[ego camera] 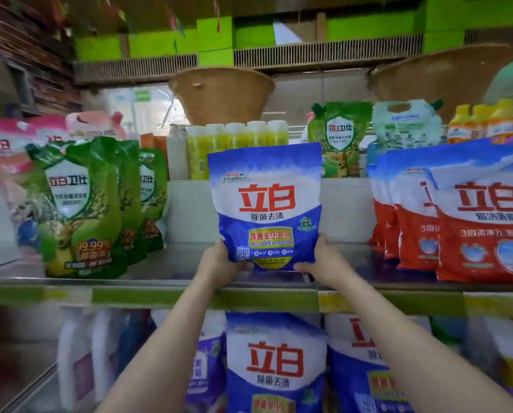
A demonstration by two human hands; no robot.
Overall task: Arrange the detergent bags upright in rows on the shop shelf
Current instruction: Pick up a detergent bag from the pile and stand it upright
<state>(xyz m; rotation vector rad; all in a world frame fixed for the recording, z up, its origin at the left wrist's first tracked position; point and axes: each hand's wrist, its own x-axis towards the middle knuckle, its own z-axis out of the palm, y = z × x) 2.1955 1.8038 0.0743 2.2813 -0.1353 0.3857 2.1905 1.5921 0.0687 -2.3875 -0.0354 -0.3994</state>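
A blue and white detergent bag (265, 204) with red characters stands upright at the middle of the metal shelf (171, 272), its bottom at the shelf surface. My left hand (219, 268) grips its lower left corner and my right hand (323, 263) grips its lower right corner, thumbs on the front. Green detergent pouches (79, 210) stand in a row on the left of the shelf. Red and white detergent bags (472, 222) stand in rows on the right.
Behind the bag, yellow-green bottles (237, 144) and more pouches (338, 138) fill a raised back tier. A woven basket (219, 93) hangs above. Blue bags (276, 365) stand on the lower shelf under my arms. A green price rail (159, 296) edges the shelf front.
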